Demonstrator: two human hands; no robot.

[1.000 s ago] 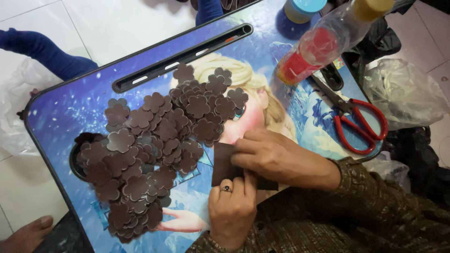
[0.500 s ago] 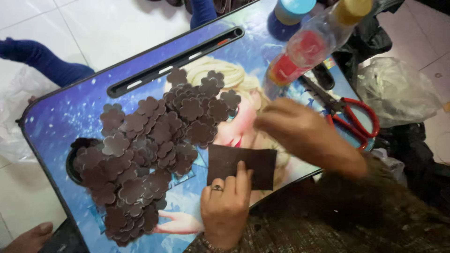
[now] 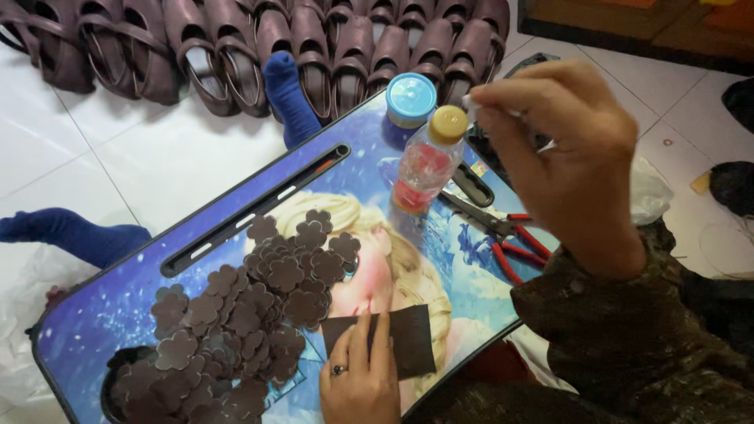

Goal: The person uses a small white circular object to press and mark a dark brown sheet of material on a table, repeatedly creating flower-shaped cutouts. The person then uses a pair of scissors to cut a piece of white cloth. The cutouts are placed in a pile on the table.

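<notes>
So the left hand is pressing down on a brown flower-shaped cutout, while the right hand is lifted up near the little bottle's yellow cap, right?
Not quite. In the head view the left hand presses on a flat brown rectangular piece, not a flower cutout; the flower cutouts lie heaped beside it. The right hand is indeed raised near the bottle's yellow cap.

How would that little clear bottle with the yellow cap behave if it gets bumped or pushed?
The bottle stands upright, tall and narrow, on the tilted lap tray, so it probably tips easily. Its round body would likely roll downhill toward the scissors. It looks like thin plastic partly filled with reddish liquid, so probably light, and it may slide on the glossy surface.
</notes>
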